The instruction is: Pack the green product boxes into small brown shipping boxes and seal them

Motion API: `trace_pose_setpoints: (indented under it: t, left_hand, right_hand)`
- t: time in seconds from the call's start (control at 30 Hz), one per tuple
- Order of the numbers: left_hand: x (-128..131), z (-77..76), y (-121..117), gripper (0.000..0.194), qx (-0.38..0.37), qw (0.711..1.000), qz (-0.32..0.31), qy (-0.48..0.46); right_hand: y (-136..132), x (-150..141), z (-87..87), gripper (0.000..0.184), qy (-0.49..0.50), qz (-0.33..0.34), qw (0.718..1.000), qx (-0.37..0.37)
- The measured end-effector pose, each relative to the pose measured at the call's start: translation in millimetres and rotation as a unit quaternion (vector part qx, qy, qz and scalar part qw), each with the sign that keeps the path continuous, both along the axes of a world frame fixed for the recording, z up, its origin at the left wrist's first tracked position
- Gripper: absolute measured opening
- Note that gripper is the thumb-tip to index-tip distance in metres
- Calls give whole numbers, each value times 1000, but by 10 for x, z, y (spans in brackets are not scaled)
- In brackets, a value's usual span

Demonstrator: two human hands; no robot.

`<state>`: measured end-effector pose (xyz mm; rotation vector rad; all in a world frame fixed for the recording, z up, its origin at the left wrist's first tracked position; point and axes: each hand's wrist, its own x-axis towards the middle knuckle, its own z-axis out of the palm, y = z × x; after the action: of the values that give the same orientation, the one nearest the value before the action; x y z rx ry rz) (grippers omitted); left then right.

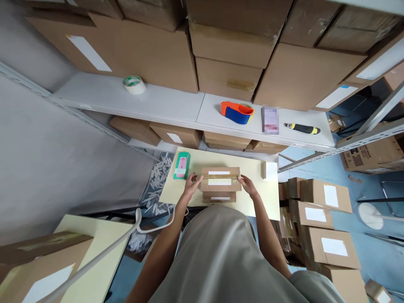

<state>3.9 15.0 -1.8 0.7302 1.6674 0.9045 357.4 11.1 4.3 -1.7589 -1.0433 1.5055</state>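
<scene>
A small brown cardboard box [220,179] with white labels lies on top of another like it [219,197], on a pale yellow table [268,198]. My left hand [191,184] grips the top box's left end, fingers curled on its edge. My right hand [248,185] holds its right end in the same way. A green and pink packet [182,165] lies to the left of the boxes. A small brown and white box [267,170] stands at the table's far right.
On the white shelf [164,103] above are a tape roll [134,84], an orange and blue tape dispenser [237,112], a card [270,120] and a yellow and black knife [302,128]. Labelled cartons [325,195] are stacked at right; another table [94,252] with boxes is lower left.
</scene>
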Motion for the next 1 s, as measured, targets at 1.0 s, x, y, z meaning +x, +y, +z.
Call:
trace_pose_setpoints:
  t: [1.0]
  left_hand:
    - [1034,2151,1250,38,465,869,-60,158]
  right_hand:
    - [2453,-844,2372,51,-430,142,825,339]
